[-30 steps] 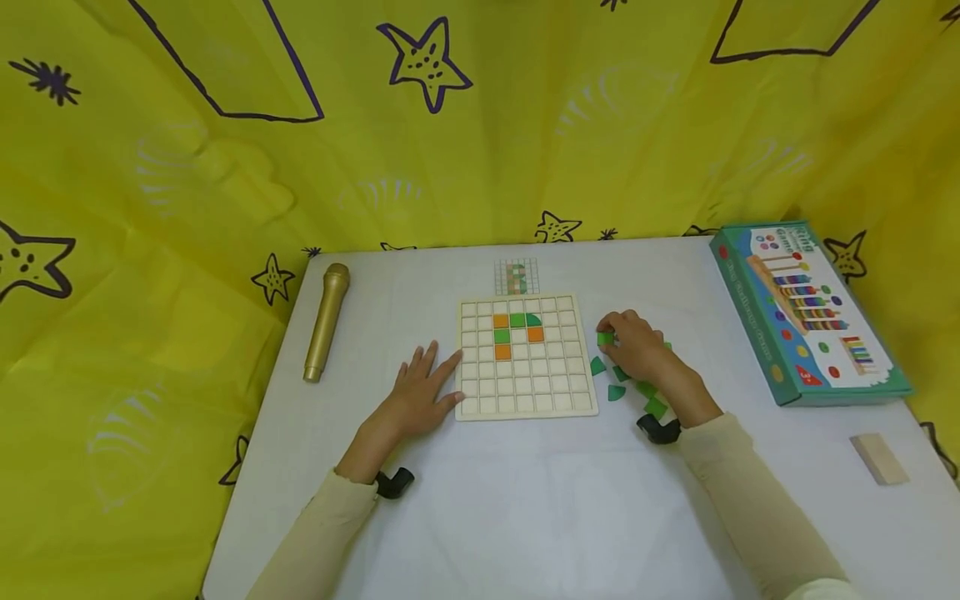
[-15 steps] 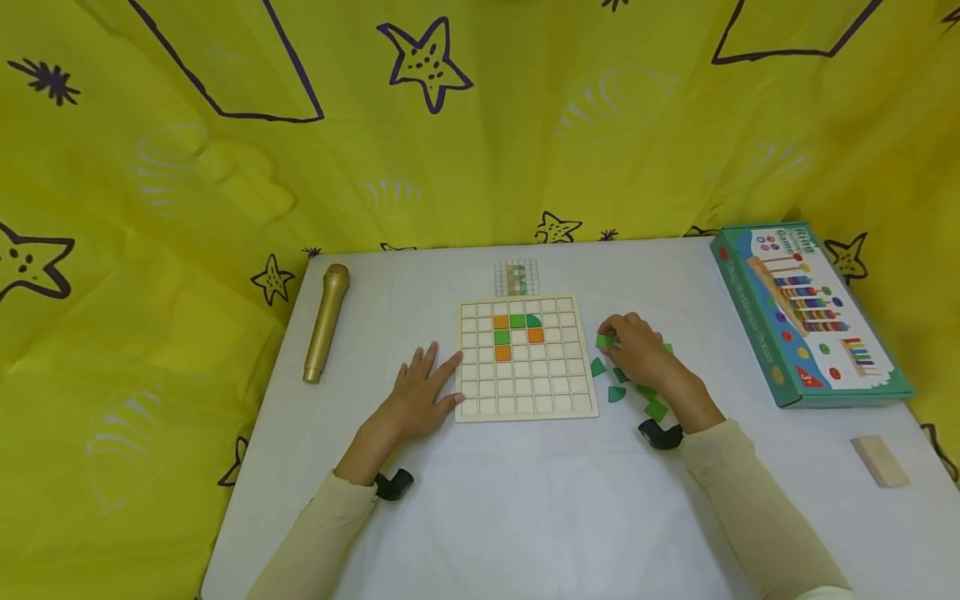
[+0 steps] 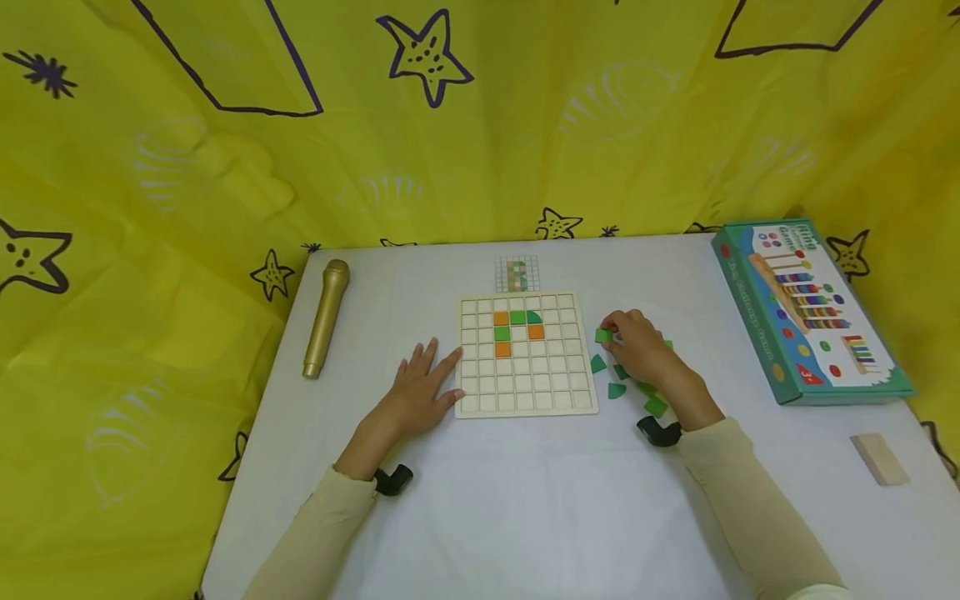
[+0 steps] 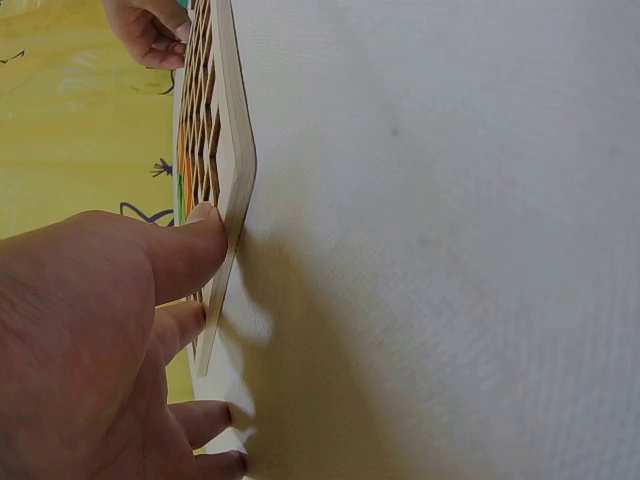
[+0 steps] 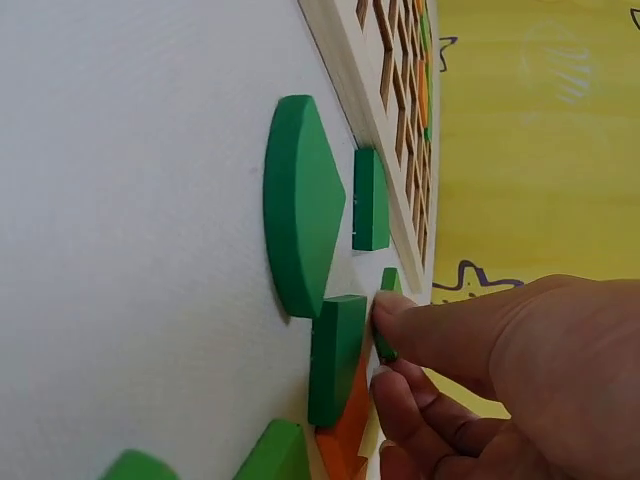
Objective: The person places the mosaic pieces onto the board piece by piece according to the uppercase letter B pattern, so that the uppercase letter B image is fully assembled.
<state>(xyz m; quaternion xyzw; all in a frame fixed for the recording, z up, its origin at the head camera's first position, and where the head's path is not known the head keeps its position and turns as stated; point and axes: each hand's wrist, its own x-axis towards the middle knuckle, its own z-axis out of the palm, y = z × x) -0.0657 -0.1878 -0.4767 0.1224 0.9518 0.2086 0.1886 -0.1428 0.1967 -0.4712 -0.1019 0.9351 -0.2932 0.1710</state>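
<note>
A square wooden grid board [image 3: 525, 387] lies on the white table, with several orange and green tiles set in its upper cells. My left hand [image 3: 414, 400] is spread flat at the board's left edge. In the left wrist view its thumb [image 4: 195, 245] and a finger touch the rim. Right of the board, my right hand [image 3: 637, 348] pinches a light green square tile [image 3: 603, 335], partly covered by the fingers. Close by lie dark green rounded tiles [image 3: 617, 391] and light green tiles [image 3: 656, 406]. An orange tile [image 5: 345, 430] shows among them in the right wrist view.
A small printed pattern card [image 3: 517, 274] lies just behind the board. At the left stands off a gold microphone [image 3: 327, 318]. A ring game box [image 3: 813, 317] and a wooden block [image 3: 879, 459] are at the right. A yellow curtain [image 3: 495, 150] hangs behind the table.
The head view has shifted very slightly. Both hands stay in place, and the right hand still has the green square tile between its fingers.
</note>
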